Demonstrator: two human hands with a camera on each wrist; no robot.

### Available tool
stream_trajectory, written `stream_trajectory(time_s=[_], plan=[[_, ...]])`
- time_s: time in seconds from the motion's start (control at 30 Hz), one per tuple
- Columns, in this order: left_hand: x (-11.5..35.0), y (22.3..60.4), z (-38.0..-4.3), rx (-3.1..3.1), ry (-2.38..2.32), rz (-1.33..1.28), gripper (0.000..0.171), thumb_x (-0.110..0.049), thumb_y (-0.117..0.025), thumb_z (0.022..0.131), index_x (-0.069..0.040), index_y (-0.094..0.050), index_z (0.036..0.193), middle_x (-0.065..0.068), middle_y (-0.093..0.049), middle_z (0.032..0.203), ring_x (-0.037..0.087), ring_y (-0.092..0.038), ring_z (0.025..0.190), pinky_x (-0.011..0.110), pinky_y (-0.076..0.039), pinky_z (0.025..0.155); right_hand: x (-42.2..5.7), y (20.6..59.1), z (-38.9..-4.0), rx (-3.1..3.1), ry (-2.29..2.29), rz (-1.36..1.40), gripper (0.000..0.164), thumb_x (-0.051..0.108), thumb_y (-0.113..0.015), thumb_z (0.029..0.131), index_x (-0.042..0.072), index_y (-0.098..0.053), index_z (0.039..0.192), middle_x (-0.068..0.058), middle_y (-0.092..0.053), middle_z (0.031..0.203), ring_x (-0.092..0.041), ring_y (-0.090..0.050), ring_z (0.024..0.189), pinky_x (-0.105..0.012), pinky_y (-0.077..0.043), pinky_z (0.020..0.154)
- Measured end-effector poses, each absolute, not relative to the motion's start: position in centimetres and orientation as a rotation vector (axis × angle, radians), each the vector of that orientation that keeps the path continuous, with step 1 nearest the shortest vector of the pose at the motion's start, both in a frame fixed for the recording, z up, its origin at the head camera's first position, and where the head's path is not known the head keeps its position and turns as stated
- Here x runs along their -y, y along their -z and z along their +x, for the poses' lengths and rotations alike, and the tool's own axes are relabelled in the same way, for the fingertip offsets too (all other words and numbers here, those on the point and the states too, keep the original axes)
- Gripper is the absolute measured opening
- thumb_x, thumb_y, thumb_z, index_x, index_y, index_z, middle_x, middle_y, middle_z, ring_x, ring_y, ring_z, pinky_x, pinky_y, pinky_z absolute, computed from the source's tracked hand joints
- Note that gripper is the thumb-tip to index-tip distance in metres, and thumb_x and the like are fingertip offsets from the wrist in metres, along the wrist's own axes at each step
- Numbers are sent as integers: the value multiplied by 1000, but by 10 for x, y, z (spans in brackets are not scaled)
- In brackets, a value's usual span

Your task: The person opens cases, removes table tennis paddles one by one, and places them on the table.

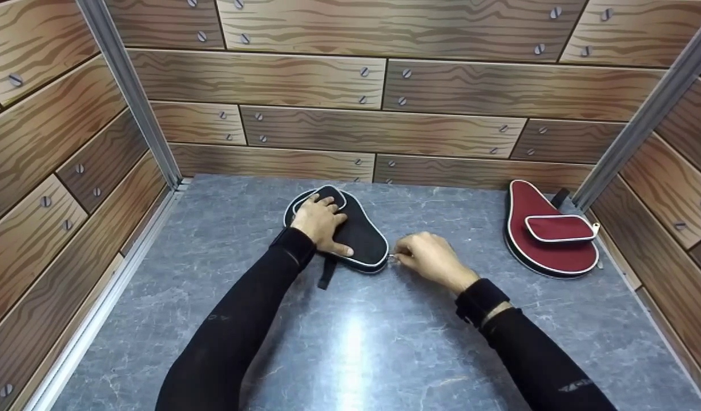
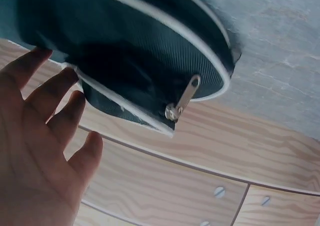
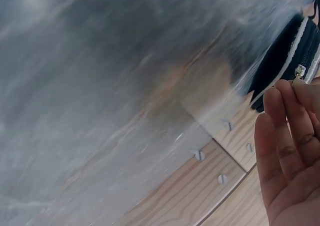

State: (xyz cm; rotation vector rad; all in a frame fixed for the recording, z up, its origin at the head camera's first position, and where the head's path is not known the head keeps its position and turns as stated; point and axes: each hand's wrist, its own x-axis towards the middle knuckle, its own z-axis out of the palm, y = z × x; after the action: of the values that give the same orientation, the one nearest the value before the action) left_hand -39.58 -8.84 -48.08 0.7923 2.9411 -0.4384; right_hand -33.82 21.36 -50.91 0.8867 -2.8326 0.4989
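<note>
Blk table-tennis bat case [image 1: 359, 234] is set approx. at 12 o'clock on the counter [image 1: 430, 354]. L. grip [image 1: 321, 222] is laid flat across it, fingers spread, nothing grasped, prob. for steadiness. At the case's 4 o'clock, the zip pull [image 3: 300, 71] is pinched by R. grip [image 1: 433, 257], prob. for tension. Red case [image 1: 556, 229] is parked at 2 o'clock, apparently out of the way.

You can pass over bare surface [image 1: 479, 220] between your right hand [image 1: 430, 257] and the red case [image 1: 533, 251], or left of the black case [image 1: 360, 237]. The back wall [image 1: 305, 128] stops you beyond both cases, and the right wall [image 1: 664, 194] hems in the red one.
</note>
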Motion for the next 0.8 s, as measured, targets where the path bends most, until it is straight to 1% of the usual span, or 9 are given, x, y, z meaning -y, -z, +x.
stream_trajectory(time_s=[0.1, 0.23, 0.37, 0.5, 0.63, 0.8], plan=[[91, 468, -381, -2946, 459, 815, 102, -93, -64, 97, -26, -59, 174, 10, -59, 181, 32, -45, 176, 54, -34, 148, -220, 509, -343, 2841, -491, 855, 6, 15, -88, 100, 21, -90, 99, 3, -86, 91, -17, -75, 79, -53, -65, 73], [95, 464, -373, -2957, 413, 852, 97, -89, -66, 99, -25, -62, 172, 12, -61, 178, 33, -48, 175, 55, -35, 148, -227, 509, -348, 2843, -498, 811, 5, 15, -89, 99, 19, -91, 102, 1, -88, 94, -22, -81, 84, -56, -68, 78], [99, 466, -371, -2967, 406, 885, 96, -89, -65, 99, -26, -63, 171, 13, -63, 177, 34, -51, 172, 57, -37, 146, -233, 508, -353, 2847, -504, 763, 5, 17, -88, 101, 16, -91, 105, -2, -90, 98, -29, -85, 91, -61, -69, 83], [103, 468, -368, -2983, 400, 912, 95, -90, -65, 99, -26, -65, 169, 13, -64, 175, 36, -54, 170, 57, -40, 145, -237, 508, -359, 2852, -490, 722, 6, 18, -86, 103, 16, -91, 107, -3, -90, 100, -31, -85, 95, -63, -69, 85], [106, 471, -366, -3003, 367, 936, 94, -89, -67, 97, -26, -68, 167, 14, -67, 172, 36, -57, 167, 57, -43, 143, -240, 508, -366, 2847, -474, 685, 9, 19, -85, 105, 16, -92, 109, -4, -90, 99, -32, -86, 95, -63, -69, 85], [108, 476, -366, -3010, 316, 954, 94, -85, -74, 94, -25, -68, 166, 15, -66, 172, 37, -56, 168, 57, -45, 141, -242, 508, -373, 2848, -484, 630, 11, 18, -83, 105, 14, -92, 111, -6, -90, 99, -34, -86, 94, -64, -69, 84]])
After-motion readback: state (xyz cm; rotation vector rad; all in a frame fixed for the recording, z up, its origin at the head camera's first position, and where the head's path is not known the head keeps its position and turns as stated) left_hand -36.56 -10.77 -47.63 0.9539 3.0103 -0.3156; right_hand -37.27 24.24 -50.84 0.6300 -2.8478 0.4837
